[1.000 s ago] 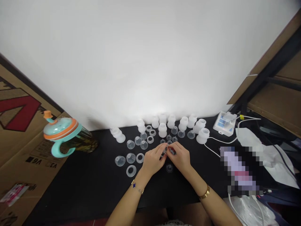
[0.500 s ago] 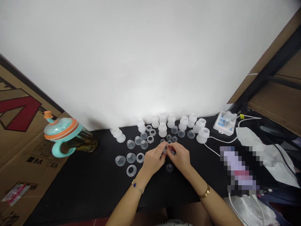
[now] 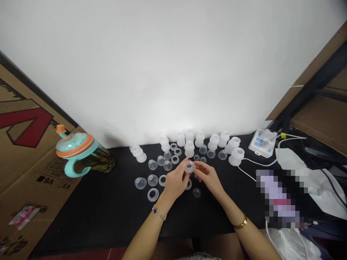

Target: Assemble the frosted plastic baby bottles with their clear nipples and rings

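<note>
Between my hands is a small translucent ring piece [image 3: 189,167] with a clear part at its centre. My left hand [image 3: 175,180] grips its left side, and the fingertips of my right hand [image 3: 207,176] touch its right side. Below them on the black table lie a clear disc [image 3: 197,193] and a ring partly hidden by my left hand. Clear domes [image 3: 153,180] and flat rings [image 3: 153,195] are spread to the left. Behind my hands stand several white bottles [image 3: 189,149], with more clear domes [image 3: 211,154] near them.
A teal and orange lidded cup [image 3: 78,151] stands at the left beside a cardboard box [image 3: 24,162]. White cables, a white plastic case [image 3: 262,143] and a pixelated object [image 3: 280,198] lie at the right. A white wall rises behind.
The ring piece is now raised and shows its round face, where earlier fingers mostly covered it. My right hand's fingers have loosened a little. The view has shifted slightly.
</note>
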Action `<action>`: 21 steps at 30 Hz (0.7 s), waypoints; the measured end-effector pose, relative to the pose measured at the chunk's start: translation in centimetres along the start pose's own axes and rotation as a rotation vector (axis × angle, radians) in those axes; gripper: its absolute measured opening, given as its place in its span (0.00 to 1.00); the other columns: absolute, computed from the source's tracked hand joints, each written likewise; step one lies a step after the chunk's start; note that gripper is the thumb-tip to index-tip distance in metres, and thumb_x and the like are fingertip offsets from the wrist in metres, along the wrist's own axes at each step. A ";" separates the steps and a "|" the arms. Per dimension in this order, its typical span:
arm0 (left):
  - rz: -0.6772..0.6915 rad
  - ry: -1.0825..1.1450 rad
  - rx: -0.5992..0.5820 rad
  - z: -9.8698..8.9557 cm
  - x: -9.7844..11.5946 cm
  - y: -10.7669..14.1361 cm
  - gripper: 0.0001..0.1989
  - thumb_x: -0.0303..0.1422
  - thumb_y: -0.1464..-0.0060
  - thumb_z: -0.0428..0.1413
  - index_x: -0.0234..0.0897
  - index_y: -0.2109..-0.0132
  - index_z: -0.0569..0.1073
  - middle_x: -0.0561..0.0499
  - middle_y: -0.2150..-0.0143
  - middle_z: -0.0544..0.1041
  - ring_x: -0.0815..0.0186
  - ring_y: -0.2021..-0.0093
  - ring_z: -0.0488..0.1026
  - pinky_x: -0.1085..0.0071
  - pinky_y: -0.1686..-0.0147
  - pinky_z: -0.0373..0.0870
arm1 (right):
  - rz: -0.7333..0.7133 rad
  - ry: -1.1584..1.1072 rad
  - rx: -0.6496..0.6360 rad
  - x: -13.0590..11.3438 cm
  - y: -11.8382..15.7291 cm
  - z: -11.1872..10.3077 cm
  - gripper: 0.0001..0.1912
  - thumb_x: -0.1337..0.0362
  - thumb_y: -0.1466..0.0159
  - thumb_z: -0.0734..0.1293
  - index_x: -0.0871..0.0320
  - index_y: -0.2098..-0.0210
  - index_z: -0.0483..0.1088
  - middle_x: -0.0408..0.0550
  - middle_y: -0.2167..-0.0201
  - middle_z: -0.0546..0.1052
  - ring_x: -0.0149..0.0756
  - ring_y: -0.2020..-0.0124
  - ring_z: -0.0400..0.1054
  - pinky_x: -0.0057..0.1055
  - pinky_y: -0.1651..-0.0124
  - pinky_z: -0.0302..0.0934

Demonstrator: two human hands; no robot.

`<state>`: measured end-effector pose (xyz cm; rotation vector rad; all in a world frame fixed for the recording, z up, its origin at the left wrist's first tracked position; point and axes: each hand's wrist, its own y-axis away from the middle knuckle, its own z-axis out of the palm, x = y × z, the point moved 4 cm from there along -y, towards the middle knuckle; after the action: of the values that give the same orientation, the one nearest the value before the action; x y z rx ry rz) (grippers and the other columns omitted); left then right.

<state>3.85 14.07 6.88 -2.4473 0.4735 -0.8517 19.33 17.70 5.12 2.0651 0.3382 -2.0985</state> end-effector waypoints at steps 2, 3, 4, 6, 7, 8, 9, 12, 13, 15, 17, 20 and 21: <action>0.019 0.003 0.011 -0.1 0.1 0.0 0.20 0.27 0.37 0.51 0.42 0.39 0.65 0.46 0.38 0.73 0.62 0.47 0.78 0.69 0.53 0.79 | 0.005 -0.007 0.005 0.0 0.0 0.0 0.19 0.52 0.41 0.72 0.57 0.54 0.76 0.48 0.66 0.79 0.34 0.72 0.70 0.23 0.80 0.58; 0.029 0.005 0.013 -0.1 0.1 -0.1 0.20 0.27 0.37 0.51 0.42 0.39 0.65 0.46 0.38 0.73 0.62 0.47 0.78 0.69 0.53 0.79 | 0.002 -0.006 0.007 0.0 0.0 0.0 0.19 0.53 0.42 0.73 0.57 0.55 0.77 0.48 0.67 0.79 0.34 0.72 0.70 0.23 0.80 0.59; 0.040 0.007 0.014 -0.1 0.1 -0.1 0.20 0.26 0.37 0.51 0.42 0.39 0.65 0.46 0.38 0.73 0.62 0.46 0.77 0.69 0.53 0.79 | -0.001 -0.004 0.006 -0.1 0.0 0.1 0.19 0.53 0.43 0.73 0.57 0.56 0.77 0.48 0.67 0.79 0.35 0.72 0.70 0.24 0.80 0.59; 0.065 0.011 0.011 -0.1 0.2 -0.1 0.21 0.26 0.37 0.51 0.41 0.39 0.64 0.45 0.38 0.73 0.63 0.44 0.76 0.70 0.53 0.79 | -0.005 -0.002 -0.005 -0.2 0.1 0.2 0.18 0.54 0.43 0.73 0.57 0.56 0.78 0.48 0.67 0.79 0.35 0.71 0.70 0.24 0.79 0.60; 0.077 0.013 0.008 -0.1 0.2 -0.1 0.21 0.26 0.37 0.51 0.41 0.39 0.64 0.45 0.38 0.73 0.63 0.44 0.76 0.70 0.53 0.79 | -0.006 -0.005 -0.012 -0.3 0.1 0.2 0.18 0.55 0.43 0.73 0.57 0.56 0.78 0.48 0.67 0.79 0.35 0.71 0.70 0.24 0.78 0.60; 0.088 0.015 0.004 0.0 0.3 -0.1 0.21 0.25 0.37 0.50 0.41 0.39 0.64 0.45 0.38 0.73 0.63 0.44 0.76 0.71 0.54 0.79 | -0.005 -0.007 -0.016 -0.3 0.1 0.2 0.17 0.55 0.42 0.73 0.57 0.56 0.78 0.48 0.68 0.80 0.35 0.71 0.70 0.24 0.78 0.60; 0.096 0.017 0.001 0.0 0.4 -0.1 0.21 0.25 0.37 0.50 0.41 0.39 0.64 0.45 0.38 0.73 0.63 0.43 0.76 0.71 0.54 0.79 | -0.005 -0.008 -0.017 -0.3 0.1 0.2 0.17 0.56 0.42 0.72 0.57 0.56 0.78 0.48 0.68 0.80 0.35 0.71 0.71 0.25 0.78 0.60; 0.102 0.016 -0.003 0.0 0.5 0.0 0.21 0.26 0.36 0.50 0.42 0.38 0.64 0.45 0.37 0.73 0.64 0.44 0.76 0.71 0.56 0.79 | -0.006 -0.010 -0.011 -0.2 0.1 0.2 0.17 0.57 0.42 0.72 0.57 0.56 0.79 0.48 0.68 0.81 0.36 0.71 0.71 0.25 0.77 0.60; 0.104 0.017 -0.003 0.0 0.5 -0.1 0.21 0.26 0.36 0.50 0.42 0.38 0.64 0.45 0.37 0.73 0.64 0.44 0.76 0.71 0.56 0.79 | -0.005 -0.011 -0.009 -0.2 0.1 0.1 0.16 0.57 0.42 0.72 0.58 0.56 0.79 0.49 0.68 0.81 0.36 0.71 0.72 0.25 0.77 0.60; 0.109 0.017 0.000 0.0 0.6 -0.1 0.20 0.26 0.36 0.50 0.41 0.38 0.64 0.45 0.38 0.73 0.63 0.44 0.76 0.72 0.56 0.79 | -0.002 -0.017 -0.008 -0.2 0.2 0.2 0.16 0.57 0.42 0.72 0.58 0.57 0.78 0.49 0.68 0.81 0.36 0.71 0.72 0.25 0.78 0.60; 0.117 0.016 0.004 -0.1 0.6 -0.1 0.20 0.26 0.36 0.50 0.41 0.38 0.64 0.44 0.38 0.73 0.63 0.44 0.76 0.72 0.56 0.79 | 0.003 -0.026 -0.010 -0.2 0.2 0.2 0.16 0.57 0.42 0.71 0.58 0.56 0.78 0.48 0.67 0.81 0.36 0.72 0.72 0.25 0.78 0.60; 0.124 0.013 0.008 -0.1 0.6 -0.1 0.21 0.26 0.36 0.50 0.41 0.38 0.64 0.44 0.38 0.73 0.63 0.45 0.77 0.72 0.56 0.79 | 0.012 -0.039 -0.010 -0.3 0.1 0.3 0.16 0.59 0.42 0.71 0.58 0.56 0.78 0.48 0.67 0.81 0.34 0.73 0.71 0.24 0.78 0.59; 0.125 0.013 0.008 -0.1 0.6 -0.1 0.21 0.26 0.36 0.50 0.42 0.38 0.64 0.44 0.38 0.73 0.63 0.45 0.77 0.71 0.56 0.79 | 0.014 -0.043 -0.009 -0.3 0.1 0.3 0.16 0.59 0.42 0.71 0.58 0.56 0.78 0.47 0.68 0.80 0.34 0.73 0.71 0.24 0.78 0.59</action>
<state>4.26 13.81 7.29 -2.3779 0.6193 -0.8167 19.10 17.52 5.43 2.0084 0.3257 -2.1262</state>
